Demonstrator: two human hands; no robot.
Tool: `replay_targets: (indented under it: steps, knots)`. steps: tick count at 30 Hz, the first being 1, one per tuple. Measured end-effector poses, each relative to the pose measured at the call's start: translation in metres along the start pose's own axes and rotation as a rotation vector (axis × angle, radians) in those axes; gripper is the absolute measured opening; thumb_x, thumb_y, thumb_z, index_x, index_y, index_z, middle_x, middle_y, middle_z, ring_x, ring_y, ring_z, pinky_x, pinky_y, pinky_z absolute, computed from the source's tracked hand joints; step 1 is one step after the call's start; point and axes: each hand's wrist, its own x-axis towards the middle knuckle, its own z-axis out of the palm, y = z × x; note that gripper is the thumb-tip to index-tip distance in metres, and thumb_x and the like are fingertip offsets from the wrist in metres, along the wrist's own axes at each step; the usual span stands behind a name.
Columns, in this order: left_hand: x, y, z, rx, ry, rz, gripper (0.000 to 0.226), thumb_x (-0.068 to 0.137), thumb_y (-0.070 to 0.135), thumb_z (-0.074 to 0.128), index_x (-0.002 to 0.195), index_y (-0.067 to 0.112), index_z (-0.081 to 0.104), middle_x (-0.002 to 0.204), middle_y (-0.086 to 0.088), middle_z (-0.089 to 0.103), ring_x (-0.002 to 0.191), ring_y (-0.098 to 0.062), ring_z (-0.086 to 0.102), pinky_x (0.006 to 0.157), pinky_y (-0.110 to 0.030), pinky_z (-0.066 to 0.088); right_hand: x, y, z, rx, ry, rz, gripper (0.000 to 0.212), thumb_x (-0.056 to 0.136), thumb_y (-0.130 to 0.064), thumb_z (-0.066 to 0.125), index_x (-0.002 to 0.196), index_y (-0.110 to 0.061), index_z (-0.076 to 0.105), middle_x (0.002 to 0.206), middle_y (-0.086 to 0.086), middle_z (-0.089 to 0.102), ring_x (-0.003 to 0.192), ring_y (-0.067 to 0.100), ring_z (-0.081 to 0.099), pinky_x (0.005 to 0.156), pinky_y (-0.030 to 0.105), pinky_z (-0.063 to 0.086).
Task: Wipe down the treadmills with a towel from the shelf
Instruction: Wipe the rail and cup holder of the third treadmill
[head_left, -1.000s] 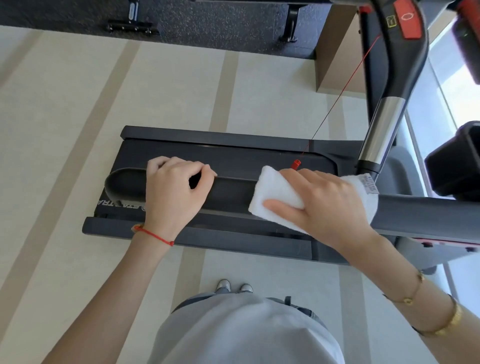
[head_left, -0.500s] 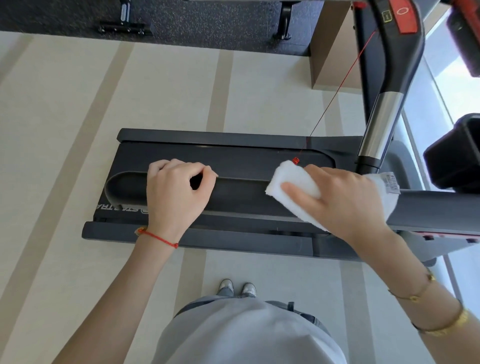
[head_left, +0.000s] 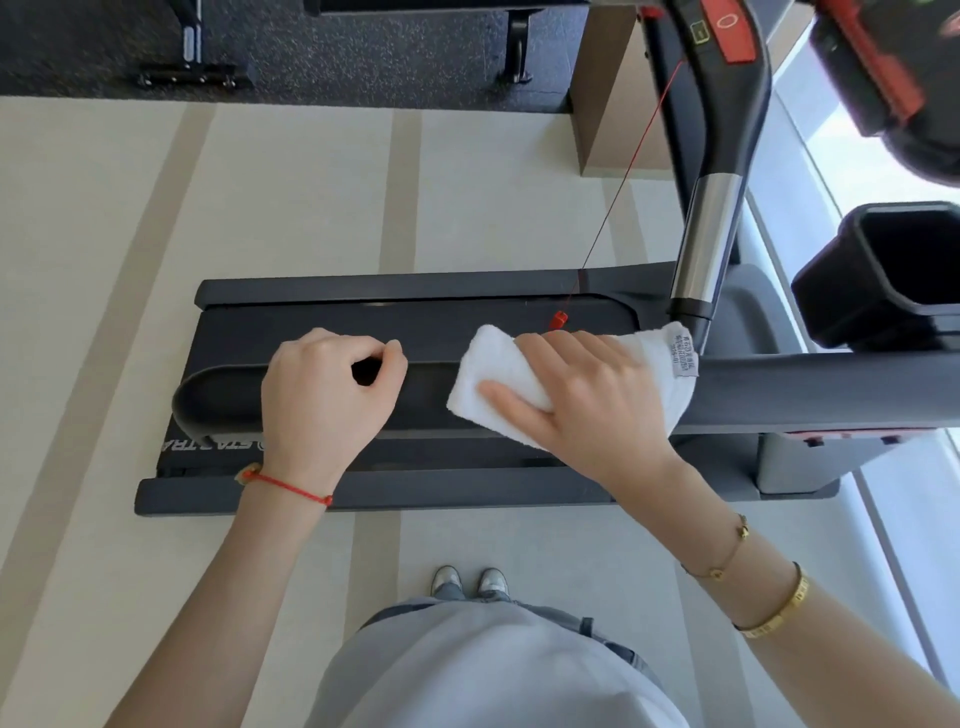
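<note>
A dark treadmill (head_left: 415, 488) lies across the floor below me, seen from above. Its black handrail (head_left: 779, 389) runs left to right over the deck. My left hand (head_left: 327, 395) is curled around the handrail near its rounded left end. My right hand (head_left: 592, 405) presses a folded white towel (head_left: 488, 374) onto the handrail further right. The fingers lie spread over the cloth, and the towel's label end (head_left: 683, 353) sticks out past the wrist. Part of the towel is hidden under my palm.
A red safety cord with its clip (head_left: 558, 319) hangs from the console down to the deck. A silver upright (head_left: 706, 244) rises at the right beside a black cup holder (head_left: 893, 270). A brown pillar (head_left: 613, 104) and equipment feet (head_left: 187, 78) stand beyond. My shoes (head_left: 470, 579) are on the striped floor.
My right hand slid the towel right along the handrail, then back left, closer to my left hand. My left hand has kept its grip in the same spot.
</note>
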Motion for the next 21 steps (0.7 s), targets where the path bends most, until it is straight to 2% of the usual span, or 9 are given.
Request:
replay_targets:
  steps: [3,7,13,17,21]
  knots:
    - [-0.001,0.011,-0.001,-0.056,-0.005,0.005,0.027,0.091,0.032,0.062,0.069,0.019,0.073,0.066,0.006,0.069,0.071,-0.021,0.063,0.059,-0.033,0.051,-0.012,0.021,-0.007,-0.044,0.033,0.000,0.045,0.093,-0.051,0.054,0.075,-0.011,0.064,0.062,0.001,0.054,0.056,0.022,0.049,0.055,0.033,0.041]
    - [-0.003,0.033,0.009,-0.068,-0.064,0.039,0.027,0.091,0.038,0.060,0.073,0.023,0.073,0.071,0.008,0.070,0.073,-0.018,0.063,0.062,-0.034,0.052,-0.033,0.057,-0.022,-0.098,0.088,0.022,0.039,0.092,-0.045,0.057,0.085,-0.007,0.068,0.075,0.004,0.064,0.066,0.025,0.059,0.063,0.036,0.046]
    - [-0.003,0.078,0.033,-0.099,-0.120,0.174,0.026,0.093,0.037,0.060,0.075,0.023,0.074,0.073,0.010,0.070,0.072,-0.013,0.062,0.063,-0.029,0.049,-0.053,0.108,-0.043,-0.144,0.084,0.015,0.040,0.093,-0.043,0.058,0.091,-0.005,0.069,0.084,0.006,0.068,0.073,0.024,0.061,0.071,0.033,0.044]
    - [-0.005,0.118,0.052,-0.124,-0.130,0.221,0.027,0.093,0.038,0.060,0.075,0.024,0.075,0.073,0.012,0.070,0.070,-0.010,0.062,0.058,-0.019,0.041,-0.063,0.136,-0.053,-0.148,0.100,0.006,0.040,0.093,-0.043,0.058,0.089,-0.005,0.068,0.083,0.007,0.068,0.072,0.025,0.061,0.069,0.033,0.044]
    - [-0.010,0.161,0.071,-0.172,-0.122,0.227,0.028,0.095,0.038,0.058,0.079,0.024,0.076,0.075,0.011,0.071,0.070,-0.009,0.064,0.058,-0.023,0.050,-0.077,0.176,-0.072,-0.170,0.105,0.035,0.037,0.093,-0.041,0.057,0.090,-0.006,0.068,0.082,0.006,0.068,0.073,0.025,0.061,0.068,0.033,0.045]
